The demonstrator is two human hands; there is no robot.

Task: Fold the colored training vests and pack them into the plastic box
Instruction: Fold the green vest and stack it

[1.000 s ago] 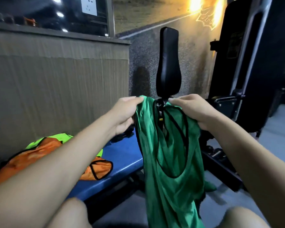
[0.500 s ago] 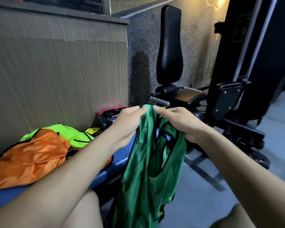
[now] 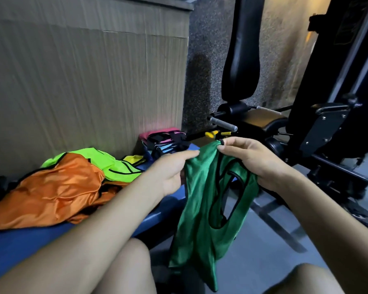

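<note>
A green vest (image 3: 202, 209) with black trim hangs in the air above my knees. My left hand (image 3: 171, 172) pinches its top left edge. My right hand (image 3: 249, 160) grips the top right strap, thumb and forefinger pinching the tip. On the blue bench (image 3: 19, 247) to the left lie an orange vest (image 3: 49, 194) and a lime-yellow vest (image 3: 106, 164) in a loose heap. At the bench's far end stands a stack of folded vests (image 3: 164, 141), pink on top. No plastic box is in view.
A wood-panelled wall (image 3: 83, 81) runs behind the bench. A black gym machine (image 3: 323, 124) with an upright back pad (image 3: 241, 60) and a metal frame stands ahead and to the right on the grey floor (image 3: 274, 251). My bare knees fill the bottom edge.
My view has tilted down and left, bringing the bench and vest heap into sight. Both hands lowered the green vest slightly. The right hand's fingers have shifted along the strap to its tip.
</note>
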